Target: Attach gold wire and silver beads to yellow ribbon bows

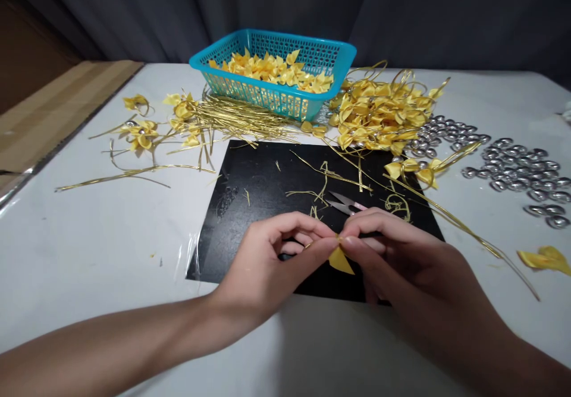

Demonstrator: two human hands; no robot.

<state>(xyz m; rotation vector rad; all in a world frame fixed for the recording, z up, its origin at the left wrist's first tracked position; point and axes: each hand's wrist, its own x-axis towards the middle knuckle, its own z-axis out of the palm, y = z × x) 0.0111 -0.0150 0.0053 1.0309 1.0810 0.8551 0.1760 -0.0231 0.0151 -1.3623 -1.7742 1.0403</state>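
Between the fingertips of both hands is a small yellow ribbon bow (341,260); one pointed tail hangs down and the rest is hidden by the fingers. My left hand (276,260) pinches it from the left with thumb and forefinger. From the right, my right hand (401,254) pinches it the same way, its thumb close to the left one. Both are over the front part of a black board (259,177). Just beyond the fingers lie thread snips (343,202), blades pointing left, their handle partly covered by my right hand. Scraps of gold cord (321,186) are scattered on the board.
A turquoise basket (272,85) of yellow bows stands at the back. Before it lies a bundle of gold cords (241,117). Finished-looking yellow ribbon pieces (379,112) are heaped to its right, silver beads (517,162) farther right. A loose yellow bow (546,259) lies at the right edge.
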